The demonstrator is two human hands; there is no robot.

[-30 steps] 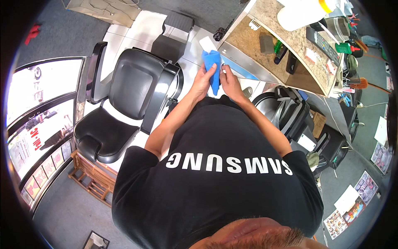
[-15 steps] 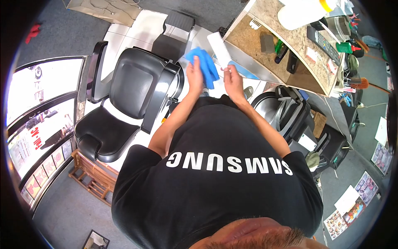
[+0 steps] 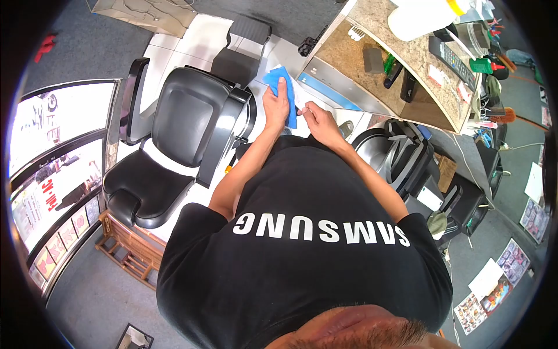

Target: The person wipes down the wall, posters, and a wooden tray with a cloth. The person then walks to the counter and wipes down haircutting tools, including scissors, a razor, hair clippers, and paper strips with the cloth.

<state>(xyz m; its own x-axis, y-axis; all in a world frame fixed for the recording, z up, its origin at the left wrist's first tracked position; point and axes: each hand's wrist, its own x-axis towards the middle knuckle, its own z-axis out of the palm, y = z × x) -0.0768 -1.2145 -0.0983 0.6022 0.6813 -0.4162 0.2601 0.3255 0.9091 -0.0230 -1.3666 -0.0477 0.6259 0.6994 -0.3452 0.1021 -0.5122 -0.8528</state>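
My left hand is closed on a folded blue cloth, its thumb lying along the cloth. A strip of something white shows at the cloth's right edge, mostly hidden by it. Just to the right is my right hand, its fingers pinched at a small dark part beside the cloth; what that part belongs to is hard to make out. Both hands are in front of my black shirt, over the white tiled floor.
A black barber chair stands at the left, with its footrest behind. At the upper right, a counter carries a white bottle and a remote. Another black chair is at the right.
The long white piece by my right hand has gone from its upright position, and now only a white strip shows behind the cloth. My right hand has moved slightly left and down.
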